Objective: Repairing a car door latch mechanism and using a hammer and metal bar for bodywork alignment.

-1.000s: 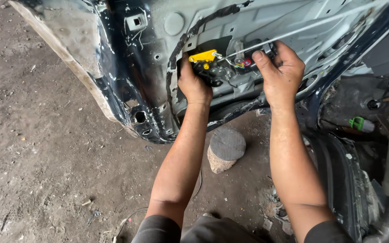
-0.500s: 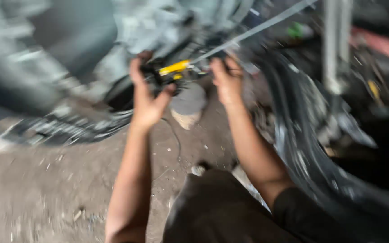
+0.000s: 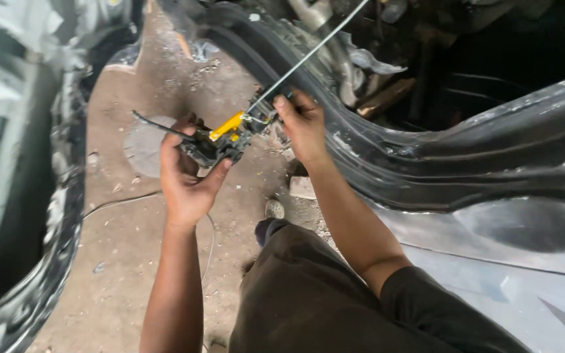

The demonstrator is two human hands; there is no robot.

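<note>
While the view looks down over the person's lap, two bare hands meet in mid-air above a dirt floor. The left hand grips one dark latch from below, its fingers curled closed around the body. The latch carries one yellow lever on top. The right hand pinches the latch's far end, fingers narrow and closed on it. One thin metal rod runs from that end up and away to the upper right. One dark cable sticks out to the left, past the left hand. On the floor beneath the hands lies one round grey stone, and one thin wire trails across the dirt. Dark car body panels curve along the right side, and one pale panel stands at the left edge. Dark trousers fill the bottom of the view.
</note>
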